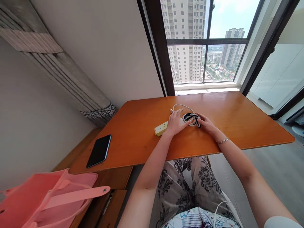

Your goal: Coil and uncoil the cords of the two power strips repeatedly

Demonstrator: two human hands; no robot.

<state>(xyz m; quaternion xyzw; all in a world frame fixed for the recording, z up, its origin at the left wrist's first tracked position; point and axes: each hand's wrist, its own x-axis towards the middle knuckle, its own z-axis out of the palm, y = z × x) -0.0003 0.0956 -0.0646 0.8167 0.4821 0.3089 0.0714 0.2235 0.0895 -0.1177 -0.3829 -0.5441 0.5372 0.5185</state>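
Observation:
A white power strip [161,128] lies on the wooden table, one end with its sockets showing. My left hand [175,123] is wrapped over its middle, hiding much of it, with the thumb pointing at the cable. Beside it sits a coiled cable [192,119] in grey-white and dark loops. My right hand [207,124] grips the right side of this coil, thumb in front and fingers behind. A loose white length of cord [182,105] arcs behind my left hand, with what looks like a plug near its fingers.
The orange-brown table [133,139] has a black tablet or phone [99,151] near its left edge. At lower left is a pink bag [52,199] with a strap. A window [206,60] stands behind the table, and a tied curtain [71,79] hangs left.

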